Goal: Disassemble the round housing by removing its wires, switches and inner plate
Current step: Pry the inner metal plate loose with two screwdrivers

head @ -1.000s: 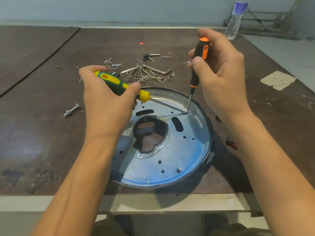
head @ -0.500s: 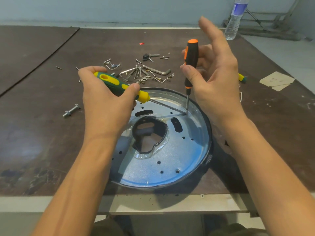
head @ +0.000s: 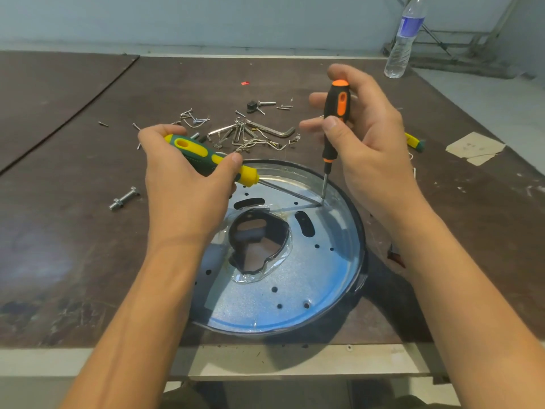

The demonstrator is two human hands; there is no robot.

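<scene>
My left hand (head: 188,184) grips the green-yellow screwdriver (head: 206,157) as a flat brace; my right hand (head: 371,149) pinches the orange-black screwdriver (head: 334,119) upright on the inner plate (head: 295,284) fastener.

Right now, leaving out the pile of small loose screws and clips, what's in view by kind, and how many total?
Screwdrivers: 2 (green-and-yellow screwdriver, black-and-orange screwdriver)
Hex key: 1
Large bolt: 1
Water bottle: 1
Round housing: 1
Cardboard scrap: 1
Total: 7
Yellow-green tool end behind the right hand: kind unclear, uncounted.
</scene>
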